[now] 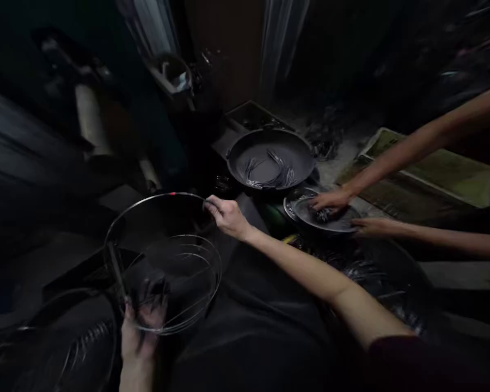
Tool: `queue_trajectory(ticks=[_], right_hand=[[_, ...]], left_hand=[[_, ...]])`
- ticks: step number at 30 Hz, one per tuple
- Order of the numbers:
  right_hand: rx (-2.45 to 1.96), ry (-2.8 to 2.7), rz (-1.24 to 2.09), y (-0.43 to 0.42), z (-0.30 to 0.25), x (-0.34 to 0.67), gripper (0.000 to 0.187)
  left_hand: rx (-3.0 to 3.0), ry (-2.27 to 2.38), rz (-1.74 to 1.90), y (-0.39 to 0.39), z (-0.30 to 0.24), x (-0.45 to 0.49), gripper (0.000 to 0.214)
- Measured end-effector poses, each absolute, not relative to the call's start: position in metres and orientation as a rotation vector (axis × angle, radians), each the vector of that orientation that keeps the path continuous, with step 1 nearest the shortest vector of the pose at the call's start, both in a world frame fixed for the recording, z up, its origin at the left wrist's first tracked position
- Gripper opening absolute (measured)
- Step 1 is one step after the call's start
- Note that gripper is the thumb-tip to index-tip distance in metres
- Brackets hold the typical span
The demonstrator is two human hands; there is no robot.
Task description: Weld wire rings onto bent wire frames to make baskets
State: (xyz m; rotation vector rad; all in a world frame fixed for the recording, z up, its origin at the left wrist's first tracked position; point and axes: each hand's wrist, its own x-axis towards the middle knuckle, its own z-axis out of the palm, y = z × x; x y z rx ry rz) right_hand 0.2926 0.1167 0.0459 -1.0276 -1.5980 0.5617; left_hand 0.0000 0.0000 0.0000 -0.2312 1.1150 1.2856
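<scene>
A round, shiny metal pan is tilted in front of me at the left. My right hand grips its far right rim, with the fingers closed around the edge. At the near left edge, my left hand holds the rim from the side. The polished inside carries curved bright lines and what looks like a reflection of that hand. Darkness and blur hide whether anything lies in the pan. Below it, at lower left, another round pan contains thin metallic pieces.
A large round pan with thin metallic strands stands ahead. Beside it, a co-worker's hand reaches into a smaller metal dish held by their other hand. A yellowish crate stands right; loose metallic pieces lie nearer.
</scene>
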Motion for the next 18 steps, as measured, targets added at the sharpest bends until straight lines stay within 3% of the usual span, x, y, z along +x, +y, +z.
queue_trajectory(ticks=[11, 18], right_hand=[[-1.139, -1.364, 0.783, 0.090, 0.018, 0.316, 0.028], [-1.069, -1.459, 1.119, 0.090, 0.003, 0.335, 0.033]], left_hand=[[0.226, 1.263, 1.413, 0.034, 0.043, 0.012, 0.022], [0.098, 1.485, 1.508, 0.037, 0.055, 0.033, 0.008]])
